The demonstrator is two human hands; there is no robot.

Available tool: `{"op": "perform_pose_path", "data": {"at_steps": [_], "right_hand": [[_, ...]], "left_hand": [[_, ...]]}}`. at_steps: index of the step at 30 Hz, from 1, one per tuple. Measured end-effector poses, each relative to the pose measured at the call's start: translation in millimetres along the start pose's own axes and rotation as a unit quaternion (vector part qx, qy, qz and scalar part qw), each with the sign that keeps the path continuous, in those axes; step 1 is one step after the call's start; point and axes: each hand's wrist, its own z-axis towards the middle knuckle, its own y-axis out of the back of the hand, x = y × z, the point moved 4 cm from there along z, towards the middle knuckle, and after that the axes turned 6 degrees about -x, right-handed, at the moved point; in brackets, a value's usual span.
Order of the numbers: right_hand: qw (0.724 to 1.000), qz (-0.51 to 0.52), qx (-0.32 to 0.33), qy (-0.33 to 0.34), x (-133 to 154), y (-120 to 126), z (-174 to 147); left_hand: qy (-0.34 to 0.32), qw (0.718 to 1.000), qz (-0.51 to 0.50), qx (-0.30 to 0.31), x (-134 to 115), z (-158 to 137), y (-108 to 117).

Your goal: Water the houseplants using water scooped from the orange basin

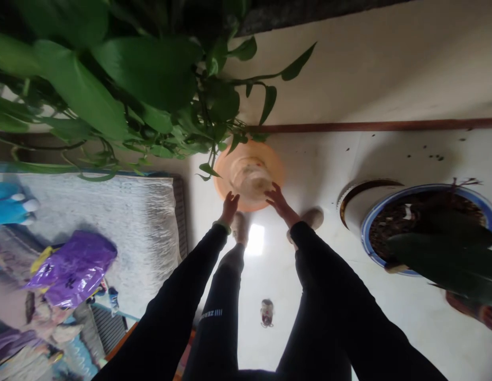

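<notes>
A round, pale-orange thing, like a wide basin or a brimmed hat, rests on the floor between the feet and the wall. Its middle holds a whitish, blurred shape with small coloured marks; I cannot make out what it is. My left hand reaches down at the near left edge, fingers apart and holding nothing. At the near right edge, my right hand has its fingers spread over the rim. Whether either hand touches the orange thing is hard to tell.
Leafy vines hang at upper left, some over the orange thing. A blue-rimmed plant pot stands right. On the left lies a bed-like pad with a purple bag. A small object lies between the legs.
</notes>
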Motion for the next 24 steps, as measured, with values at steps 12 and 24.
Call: {"op": "perform_pose_path", "data": {"at_steps": [12, 24], "right_hand": [[0.985, 0.151, 0.071, 0.050, 88, 20, -167], [0.961, 0.236, 0.023, 0.140, 230, 111, -351]], "left_hand": [[-0.002, 0.979, -0.204, -0.023, -95, -145, 36], [-0.143, 0.966, -0.208, 0.061, -262, -311, 40]]}}
